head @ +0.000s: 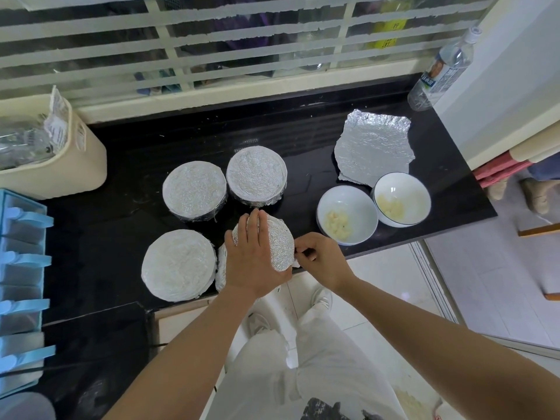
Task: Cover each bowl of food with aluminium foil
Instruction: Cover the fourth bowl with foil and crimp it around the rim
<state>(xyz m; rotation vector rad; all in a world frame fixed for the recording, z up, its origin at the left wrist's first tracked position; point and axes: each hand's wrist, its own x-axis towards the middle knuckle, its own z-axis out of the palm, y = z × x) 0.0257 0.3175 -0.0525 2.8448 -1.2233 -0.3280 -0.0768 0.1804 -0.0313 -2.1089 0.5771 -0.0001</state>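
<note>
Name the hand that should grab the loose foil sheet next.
Probably the right hand: the foil sheet and the nearest uncovered bowl lie on its side, while the left hand lies flat on the bowl being wrapped.

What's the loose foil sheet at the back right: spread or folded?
Spread: the foil sheet lies flat on the counter, crinkled, edges slightly turned up, near edge partly hidden by a white bowl.

Middle of surface [303,140]: two covered bowls [194,189] side by side. At front edge: third covered bowl [178,265], left of wrapped bowl [278,244]. Near right edge: two open bowls [347,213], foil sheet [374,147] just behind. Back right corner: bottle [439,71].
</note>
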